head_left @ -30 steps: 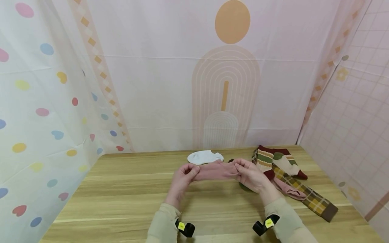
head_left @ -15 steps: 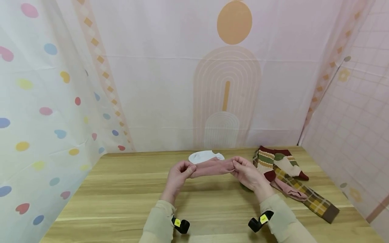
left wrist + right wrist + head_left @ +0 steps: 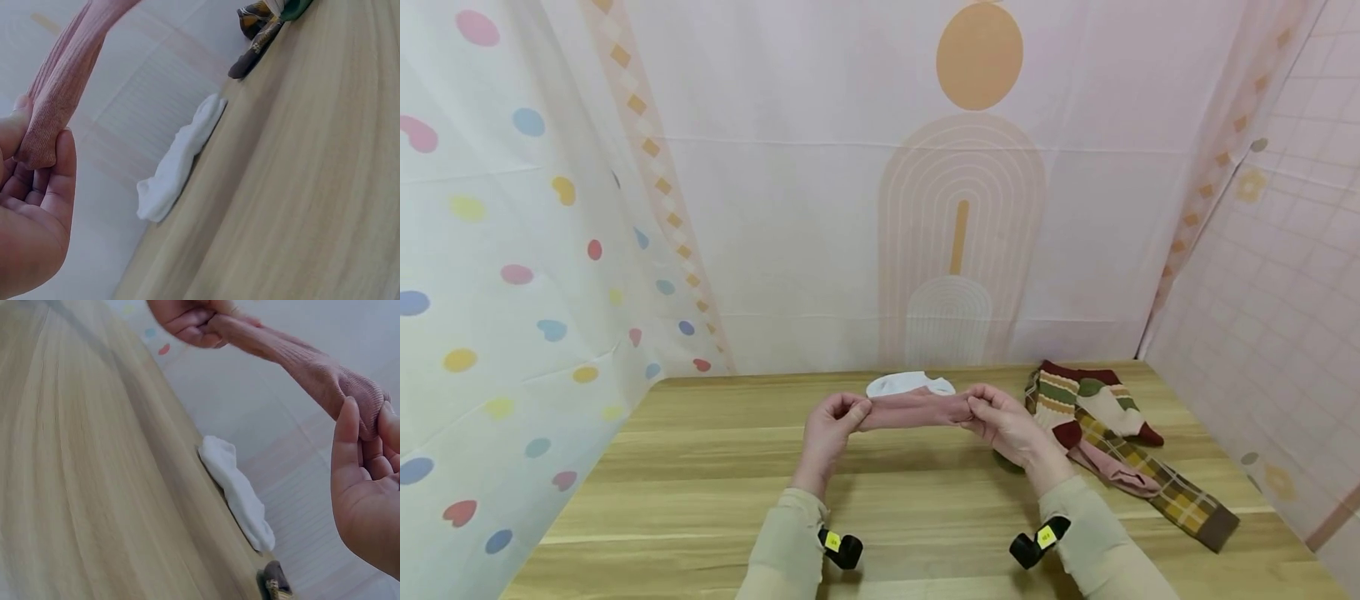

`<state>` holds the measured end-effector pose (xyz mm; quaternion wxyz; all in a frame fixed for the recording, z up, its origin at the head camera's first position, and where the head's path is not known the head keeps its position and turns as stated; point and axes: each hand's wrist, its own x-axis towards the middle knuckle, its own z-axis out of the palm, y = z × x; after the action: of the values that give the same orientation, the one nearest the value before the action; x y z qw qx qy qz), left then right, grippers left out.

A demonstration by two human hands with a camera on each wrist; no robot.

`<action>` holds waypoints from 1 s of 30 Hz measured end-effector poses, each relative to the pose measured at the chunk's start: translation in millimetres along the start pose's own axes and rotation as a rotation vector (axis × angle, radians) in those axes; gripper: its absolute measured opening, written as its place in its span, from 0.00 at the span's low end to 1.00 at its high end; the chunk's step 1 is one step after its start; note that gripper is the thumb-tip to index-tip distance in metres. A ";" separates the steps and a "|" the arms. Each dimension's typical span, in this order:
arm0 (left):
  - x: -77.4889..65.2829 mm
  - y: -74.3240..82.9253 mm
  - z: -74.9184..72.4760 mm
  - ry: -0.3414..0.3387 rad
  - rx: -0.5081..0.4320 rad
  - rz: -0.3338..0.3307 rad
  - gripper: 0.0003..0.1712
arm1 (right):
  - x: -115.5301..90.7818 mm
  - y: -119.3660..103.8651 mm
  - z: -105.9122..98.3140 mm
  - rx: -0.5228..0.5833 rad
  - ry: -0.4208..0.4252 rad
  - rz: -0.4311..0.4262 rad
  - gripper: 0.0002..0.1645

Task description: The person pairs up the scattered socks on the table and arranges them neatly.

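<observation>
A ribbed pink sock (image 3: pixel 917 412) is stretched sideways between both hands, raised above the table. My left hand (image 3: pixel 832 429) pinches one end between thumb and fingers; in the left wrist view that end of the pink sock (image 3: pixel 47 134) pokes down past the thumb. At the other end, my right hand (image 3: pixel 1011 425) pinches the fabric, and the right wrist view shows the pink sock (image 3: pixel 337 387) bunched at those fingertips. Behind the held sock lies a white ankle sock (image 3: pixel 898 383), partly covered by it in the head view.
Right of the hands lies a sock pile: striped socks (image 3: pixel 1057 404) with dark red toes, a yellow-brown plaid sock (image 3: pixel 1180 496) and another pink sock (image 3: pixel 1116 471). Patterned curtains (image 3: pixel 790 233) hang behind and beside the wooden table (image 3: pixel 700 483).
Both hands have moved slightly left and up in the head view. The left hand has shifted farther, so the gap between the hands is wider and the pink sock looks more stretched.
</observation>
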<state>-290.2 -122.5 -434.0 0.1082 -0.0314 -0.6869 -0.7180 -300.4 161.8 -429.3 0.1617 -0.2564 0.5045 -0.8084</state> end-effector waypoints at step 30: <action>11.1 -8.7 4.4 -0.042 0.306 -0.039 0.08 | 32.7 22.7 9.2 -0.576 0.383 0.147 0.06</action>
<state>-303.2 -119.1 -440.1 0.0836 -0.0162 -0.7908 -0.6061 -321.8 128.1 -438.2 0.0431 -0.0984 0.7502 -0.6525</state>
